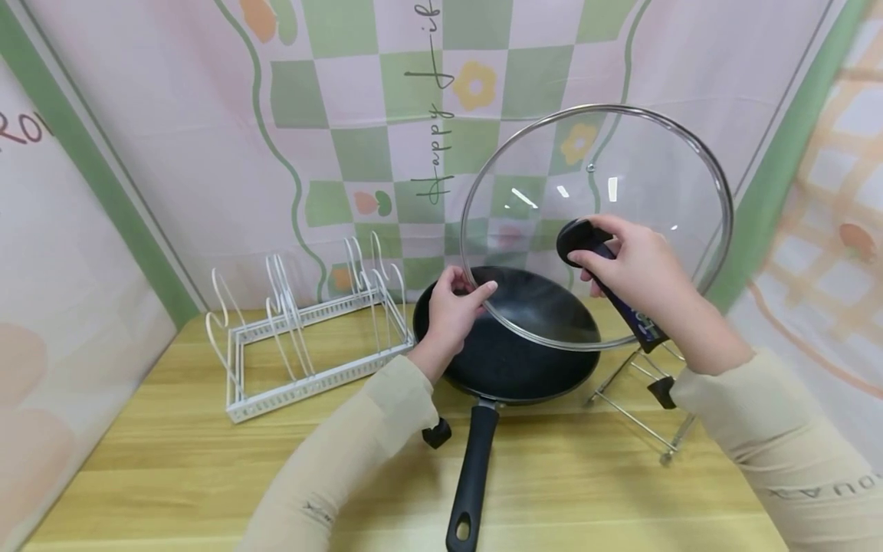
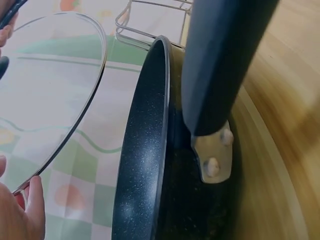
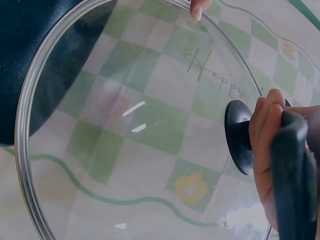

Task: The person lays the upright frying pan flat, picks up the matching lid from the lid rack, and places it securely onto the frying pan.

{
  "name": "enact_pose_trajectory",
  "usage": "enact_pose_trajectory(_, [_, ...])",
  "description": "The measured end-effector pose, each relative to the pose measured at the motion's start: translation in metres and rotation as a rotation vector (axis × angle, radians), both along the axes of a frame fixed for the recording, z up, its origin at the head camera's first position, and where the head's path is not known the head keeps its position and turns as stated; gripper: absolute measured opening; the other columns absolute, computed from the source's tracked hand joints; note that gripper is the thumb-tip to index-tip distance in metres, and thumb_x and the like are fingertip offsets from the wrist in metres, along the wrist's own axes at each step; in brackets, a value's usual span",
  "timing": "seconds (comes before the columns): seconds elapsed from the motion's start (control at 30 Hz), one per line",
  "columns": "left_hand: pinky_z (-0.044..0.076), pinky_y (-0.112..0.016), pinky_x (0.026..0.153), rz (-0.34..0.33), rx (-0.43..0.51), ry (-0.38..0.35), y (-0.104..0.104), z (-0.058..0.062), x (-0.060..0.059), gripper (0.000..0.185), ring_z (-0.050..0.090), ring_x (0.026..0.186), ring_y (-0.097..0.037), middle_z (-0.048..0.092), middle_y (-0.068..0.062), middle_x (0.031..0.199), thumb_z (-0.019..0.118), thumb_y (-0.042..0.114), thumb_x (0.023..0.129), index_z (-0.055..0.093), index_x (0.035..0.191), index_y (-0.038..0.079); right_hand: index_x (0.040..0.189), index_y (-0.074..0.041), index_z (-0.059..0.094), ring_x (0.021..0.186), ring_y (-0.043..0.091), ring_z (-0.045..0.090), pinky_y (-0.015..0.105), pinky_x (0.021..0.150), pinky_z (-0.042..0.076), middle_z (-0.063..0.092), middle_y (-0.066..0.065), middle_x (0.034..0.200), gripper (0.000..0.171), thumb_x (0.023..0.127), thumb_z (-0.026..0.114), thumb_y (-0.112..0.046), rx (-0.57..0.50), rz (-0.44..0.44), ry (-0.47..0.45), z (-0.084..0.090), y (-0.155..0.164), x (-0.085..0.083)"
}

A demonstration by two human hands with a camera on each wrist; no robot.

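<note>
An empty white rack waits at the left of the counter, none of its slots filled; beside it my left hand steadies the metal rim of the glass lid, thumb and fingertips pinching its lower left edge, wrist low over the black pan and forearm reaching in from the near side; the pan sits flat on the counter, its long handle pointing back toward me, and the lid is already clear of it, tilted nearly upright above the pan's far rim; my right hand carries most of the lid, fingers curled around its black knob and what looks like a dark handle running down under my palm, wrist cocked upward, sleeve angled in from the right; behind that arm stands a wire stand; by my reckoning the lifting is done, and the lid has yet to be set down anywhere.
</note>
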State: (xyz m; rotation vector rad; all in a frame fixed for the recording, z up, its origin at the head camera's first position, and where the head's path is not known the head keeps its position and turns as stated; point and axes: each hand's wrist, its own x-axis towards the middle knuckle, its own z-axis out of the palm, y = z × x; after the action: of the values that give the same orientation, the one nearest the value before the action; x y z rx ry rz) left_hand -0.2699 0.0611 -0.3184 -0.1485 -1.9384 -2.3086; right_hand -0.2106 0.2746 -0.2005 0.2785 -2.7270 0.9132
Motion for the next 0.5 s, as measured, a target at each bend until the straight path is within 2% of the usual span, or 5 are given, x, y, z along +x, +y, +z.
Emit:
enact_pose_trajectory(0.2, [0.061, -0.036, 0.067, 0.003, 0.016, -0.009, -0.004, -0.003, 0.000, 0.029, 0.055, 0.078, -0.014, 0.051, -0.004, 0.088, 0.080, 0.002, 0.088, 0.053, 0.097, 0.002, 0.141, -0.011, 0.054, 0.057, 0.020, 0.067, 0.028, 0.054, 0.050, 0.070, 0.005, 0.073, 0.046, 0.101, 0.069, -0.024, 0.010, 0.005, -0.020, 0.000, -0.004, -0.004])
enact_pose_trajectory(0.5, [0.060, -0.035, 0.064, -0.006, -0.006, -0.014, -0.013, 0.000, 0.002, 0.032, 0.052, 0.078, -0.015, 0.049, -0.003, 0.088, 0.080, 0.004, 0.089, 0.049, 0.093, 0.008, 0.147, -0.009, 0.051, 0.057, 0.018, 0.068, 0.028, 0.052, 0.049, 0.072, 0.010, 0.079, 0.053, 0.100, 0.068, -0.027, 0.030, -0.024, -0.036, 0.000, -0.007, -0.009])
